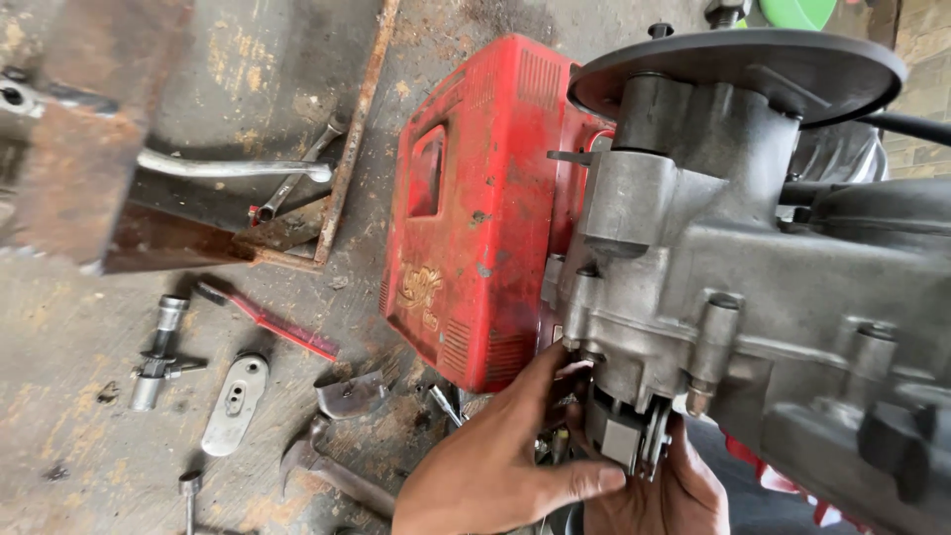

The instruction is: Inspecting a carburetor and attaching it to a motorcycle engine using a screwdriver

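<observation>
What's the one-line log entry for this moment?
left hand: on small part under engine casing | right hand: beneath same part | red cover behind

A stained concrete floor [69,337] is seen from above; a rusty metal frame [129,149] is set at the upper left, with a silver bar [233,168] and a spanner [297,178] laid by it; a red-handled tool [272,325] is placed below; a socket wrench [158,352], a flat oval metal plate [235,401] and a hammer head [332,474] are scattered nearby; a green object [797,12] is glimpsed at the top edge.
</observation>
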